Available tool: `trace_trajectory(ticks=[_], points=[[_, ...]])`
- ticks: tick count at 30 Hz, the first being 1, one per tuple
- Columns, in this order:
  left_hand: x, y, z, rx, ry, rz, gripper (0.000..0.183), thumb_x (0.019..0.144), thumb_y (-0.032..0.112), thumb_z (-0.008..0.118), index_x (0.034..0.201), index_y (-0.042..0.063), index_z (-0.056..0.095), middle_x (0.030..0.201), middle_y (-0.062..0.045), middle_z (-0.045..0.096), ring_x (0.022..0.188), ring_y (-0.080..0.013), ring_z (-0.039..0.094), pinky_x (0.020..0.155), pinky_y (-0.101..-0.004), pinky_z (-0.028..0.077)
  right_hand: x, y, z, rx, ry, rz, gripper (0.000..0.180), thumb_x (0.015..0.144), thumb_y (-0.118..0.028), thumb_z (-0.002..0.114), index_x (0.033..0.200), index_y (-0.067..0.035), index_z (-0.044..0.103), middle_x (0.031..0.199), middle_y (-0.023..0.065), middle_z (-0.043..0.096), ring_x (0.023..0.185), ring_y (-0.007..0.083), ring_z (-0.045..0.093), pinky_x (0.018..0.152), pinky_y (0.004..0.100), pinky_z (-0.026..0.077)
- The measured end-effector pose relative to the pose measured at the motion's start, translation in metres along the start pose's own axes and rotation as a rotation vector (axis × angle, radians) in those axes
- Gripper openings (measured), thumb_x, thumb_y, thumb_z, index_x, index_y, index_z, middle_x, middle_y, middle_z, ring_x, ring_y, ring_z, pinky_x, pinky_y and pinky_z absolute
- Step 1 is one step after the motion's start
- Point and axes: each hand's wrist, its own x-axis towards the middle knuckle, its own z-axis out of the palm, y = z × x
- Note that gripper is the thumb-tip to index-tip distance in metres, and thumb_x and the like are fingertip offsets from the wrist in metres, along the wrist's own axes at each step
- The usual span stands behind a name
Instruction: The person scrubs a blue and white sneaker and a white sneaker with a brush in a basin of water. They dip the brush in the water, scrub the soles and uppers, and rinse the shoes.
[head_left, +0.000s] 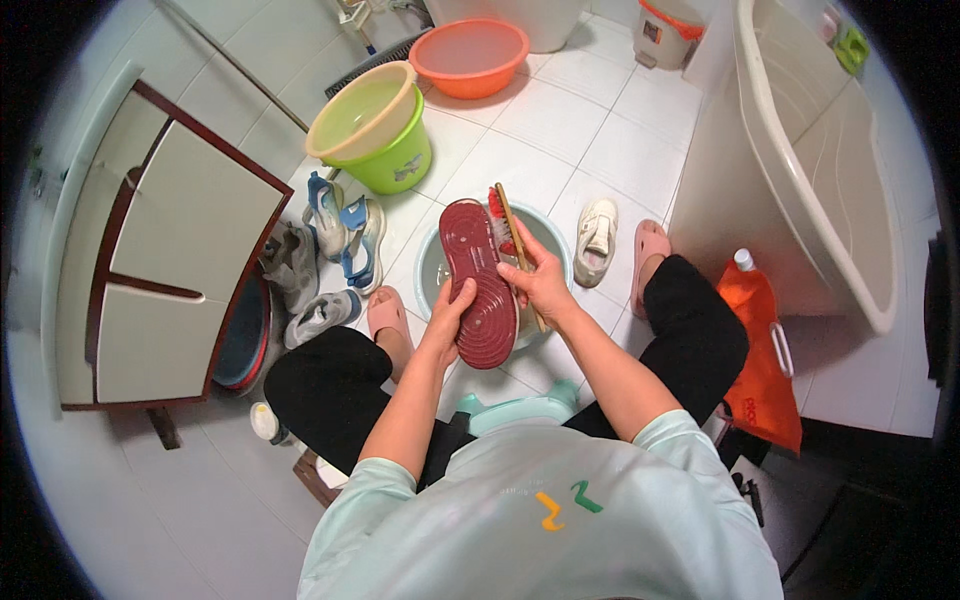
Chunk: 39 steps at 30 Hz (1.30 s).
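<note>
My left hand (451, 319) grips a shoe by its side, with the dark red ridged sole (480, 289) turned up towards me. In my right hand (541, 281) is a scrubbing brush (517, 247) with a wooden handle and red and white bristles, held upright along the shoe's right edge. The right thumb reaches over to the sole's edge. Both hands are above a pale blue basin (559, 244), whose contents are mostly hidden by the shoe. A white shoe (597, 241) stands on the tiles just right of the basin.
Sandals (363, 244) and grey shoes (292, 270) stand at the left, by a cabinet (187, 217). Further off are a green bucket (405, 161) with a yellow basin (360, 112) on it and an orange basin (470, 56). A bathtub (780, 150) and an orange pouch (757, 337) are at the right.
</note>
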Motion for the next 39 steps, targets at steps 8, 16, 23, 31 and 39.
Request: trace_trajectory(ticks=[8, 16, 23, 31, 39], points=[[0.013, -0.016, 0.003, -0.526, -0.100, -0.084, 0.072, 0.086, 0.057, 0.061, 0.134, 0.005, 0.048, 0.124, -0.011, 0.059, 0.113, -0.0249, 0.058, 0.098, -0.0427, 0.047, -0.052, -0.003, -0.017, -0.655, -0.031, -0.102, 0.046, 0.098, -0.033, 0.051, 0.141, -0.019, 0.047, 0.082, 0.0088, 0.063, 0.075, 0.0214, 0.059, 0.075, 0.0331, 0.048], [-0.001, -0.026, 0.017, -0.279, 0.042, -0.100, 0.056, 0.091, 0.051, 0.059, 0.123, 0.005, 0.055, 0.106, -0.009, 0.066, 0.091, -0.0197, 0.066, 0.080, -0.0377, 0.056, 0.022, -0.044, -0.002, -1.083, -0.027, 0.011, 0.048, 0.092, -0.037, 0.054, 0.138, -0.025, 0.049, 0.087, 0.0254, 0.065, 0.085, 0.0411, 0.065, 0.075, 0.0469, 0.050], [-0.008, -0.021, 0.004, -0.233, -0.005, -0.159, 0.051, 0.093, 0.048, 0.058, 0.119, 0.004, 0.057, 0.104, -0.010, 0.067, 0.092, -0.0192, 0.066, 0.081, -0.0380, 0.055, -0.021, -0.006, -0.007, -1.035, -0.046, -0.125, 0.045, 0.093, -0.040, 0.050, 0.134, -0.020, 0.054, 0.089, 0.0261, 0.065, 0.087, 0.0426, 0.064, 0.080, 0.0454, 0.050], [-0.016, -0.015, 0.022, 0.088, 0.010, 0.120, 0.068, 0.084, 0.027, 0.075, 0.140, 0.003, 0.045, 0.112, -0.007, 0.065, 0.090, -0.0132, 0.063, 0.080, -0.0291, 0.053, 0.080, 0.005, -0.044, -0.721, 0.217, 0.002, 0.045, 0.095, -0.034, 0.053, 0.135, -0.013, 0.054, 0.095, 0.0124, 0.070, 0.083, 0.0216, 0.064, 0.077, 0.0311, 0.049], [0.000, -0.019, 0.015, 1.069, 0.461, 0.147, 0.084, 0.067, 0.035, 0.081, 0.135, 0.000, 0.043, 0.119, -0.023, 0.059, 0.105, -0.0383, 0.060, 0.087, -0.0459, 0.049, -0.033, 0.004, 0.007, -1.554, -0.141, -0.343, 0.046, 0.090, -0.035, 0.061, 0.136, -0.032, 0.053, 0.076, 0.0159, 0.062, 0.057, 0.0287, 0.063, 0.054, 0.0412, 0.052]])
